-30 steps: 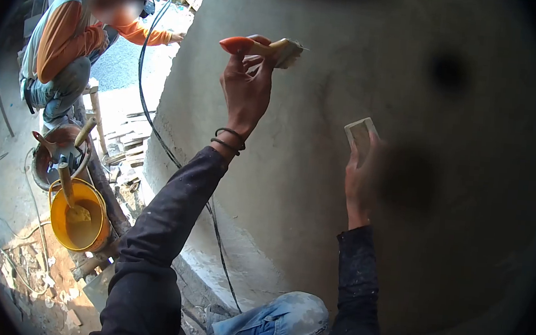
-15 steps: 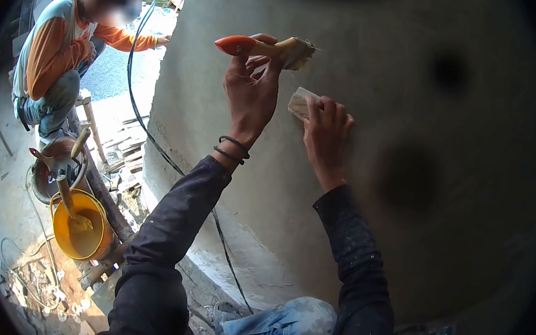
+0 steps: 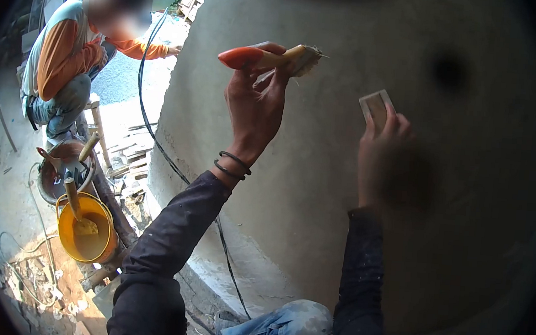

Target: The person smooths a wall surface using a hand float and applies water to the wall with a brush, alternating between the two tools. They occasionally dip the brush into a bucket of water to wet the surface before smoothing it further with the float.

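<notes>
My left hand (image 3: 253, 113) is raised in front of the grey plastered wall (image 3: 304, 189), its fingers closed round a paintbrush (image 3: 242, 57). The brush lies nearly level, with its orange handle end to the left and its worn bristles to the right. Further right, my right hand (image 3: 377, 141) grips a small flat rectangular block (image 3: 376, 108) with a pale rim, held at the wall's surface. I cannot make out what the block is made of. A dark blurred spot covers part of that hand and wrist.
At the left stand a yellow bucket (image 3: 113, 234) with a trowel in it and a second bucket (image 3: 46, 185) holding tools. Another person (image 3: 62, 63) crouches beyond them, one hand at the wall's edge. A black cable (image 3: 162, 150) hangs along the wall. Rubble (image 3: 39, 275) covers the floor.
My right hand has moved right and slightly down across the wall with the block, which is turned more upright. My left hand keeps the brush at almost the same place.
</notes>
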A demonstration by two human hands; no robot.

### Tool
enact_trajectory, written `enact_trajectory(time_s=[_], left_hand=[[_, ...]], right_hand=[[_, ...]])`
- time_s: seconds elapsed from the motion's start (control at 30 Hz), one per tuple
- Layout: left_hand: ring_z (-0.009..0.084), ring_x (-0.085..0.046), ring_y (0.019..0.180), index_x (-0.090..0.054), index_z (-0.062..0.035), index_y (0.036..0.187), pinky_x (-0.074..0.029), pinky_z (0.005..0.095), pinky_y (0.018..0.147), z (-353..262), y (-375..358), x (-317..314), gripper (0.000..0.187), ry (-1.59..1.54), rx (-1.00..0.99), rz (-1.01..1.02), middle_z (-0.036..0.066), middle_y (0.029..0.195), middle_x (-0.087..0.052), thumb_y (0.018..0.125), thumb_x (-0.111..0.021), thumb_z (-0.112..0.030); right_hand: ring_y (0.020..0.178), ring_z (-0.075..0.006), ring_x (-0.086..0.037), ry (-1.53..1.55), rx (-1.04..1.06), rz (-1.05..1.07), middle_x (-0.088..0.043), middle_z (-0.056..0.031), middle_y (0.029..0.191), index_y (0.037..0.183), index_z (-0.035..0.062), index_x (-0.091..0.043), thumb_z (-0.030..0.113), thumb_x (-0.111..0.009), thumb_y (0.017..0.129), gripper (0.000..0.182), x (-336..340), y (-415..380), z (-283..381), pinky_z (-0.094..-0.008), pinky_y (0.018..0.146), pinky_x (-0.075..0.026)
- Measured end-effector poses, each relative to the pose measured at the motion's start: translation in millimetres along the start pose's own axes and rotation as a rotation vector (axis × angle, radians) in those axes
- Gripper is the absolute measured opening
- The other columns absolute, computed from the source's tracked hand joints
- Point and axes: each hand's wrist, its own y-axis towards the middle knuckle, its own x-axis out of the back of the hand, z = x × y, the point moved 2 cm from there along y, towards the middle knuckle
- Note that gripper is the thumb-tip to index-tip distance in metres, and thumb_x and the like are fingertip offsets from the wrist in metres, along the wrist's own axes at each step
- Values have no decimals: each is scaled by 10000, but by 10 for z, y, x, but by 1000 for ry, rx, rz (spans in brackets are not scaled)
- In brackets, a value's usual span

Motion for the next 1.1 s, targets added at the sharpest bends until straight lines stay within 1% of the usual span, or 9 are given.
enact_trajectory(time_s=[0.23,0.4,0.47,0.6,0.7,0.77,0.9,1.0,1.1], left_hand=[[205,-659,1061,-587,-32,1185,-571,315,895,30,-101,-101,301,-29,18,58,56,1131,-642,914,-719,-49],[196,-665,1033,-578,-28,1179,-582,316,884,125,-30,-83,309,1,52,23,67,1126,-644,914,-729,-77],[193,-663,1032,-570,-30,1184,-586,318,882,257,-49,-47,316,14,92,-5,73,1127,-642,917,-729,-89],[196,-643,1061,-506,-71,1232,-603,374,898,485,-106,-217,369,-470,530,16,106,1161,-631,939,-715,-152],[204,-643,1070,-484,-95,1252,-598,395,913,950,-245,-222,391,-585,598,61,106,1183,-625,940,-713,-153],[212,-643,1080,-467,-114,1261,-595,412,915,1274,-324,-73,391,-598,746,-275,102,1191,-620,946,-699,-132],[180,-673,931,-516,-110,1205,-593,334,814,1611,-261,737,302,-366,613,-639,98,1074,-663,948,-673,-81],[195,-663,923,-507,-106,1231,-580,328,762,1555,-36,1227,328,-87,503,-739,102,1091,-648,947,-665,-57],[164,-656,836,-523,-91,1237,-540,284,681,1233,249,1369,331,44,354,-633,100,1037,-664,943,-668,-48]], right_hand=[[1079,-232,-549,78,369,322,-552,-9,1145,1245,222,-587,211,-827,764,538,-33,-374,192,-462,840,-415],[1107,-224,-537,52,74,97,-551,-10,1156,1230,207,-587,210,-791,799,477,-172,-35,481,-447,899,-418],[1109,-226,-535,81,371,251,-552,-11,1170,1228,201,-600,189,-779,804,460,-359,-513,632,-458,919,-410],[1097,-251,-546,102,309,478,-559,-17,1167,1243,231,-616,169,-793,784,496,161,-1384,48,-471,909,-405],[1052,-277,-568,10,130,189,-561,-24,1161,1271,237,-616,219,-790,819,485,159,-962,-544,-488,887,-399],[1036,-286,-573,8,79,-52,-568,-31,1169,1279,225,-613,296,-757,866,443,-24,-220,-469,-502,855,-409],[1067,-273,-559,-7,115,-141,-581,-28,1171,1238,194,-618,361,-732,881,410,-525,900,524,-499,852,-418],[1077,-261,-548,64,418,77,-584,-27,1151,1188,187,-629,299,-769,843,390,-893,369,1107,-480,877,-429],[1095,-250,-542,178,431,252,-585,-26,1163,1171,206,-634,252,-794,814,394,-756,-188,981,-472,907,-431]])
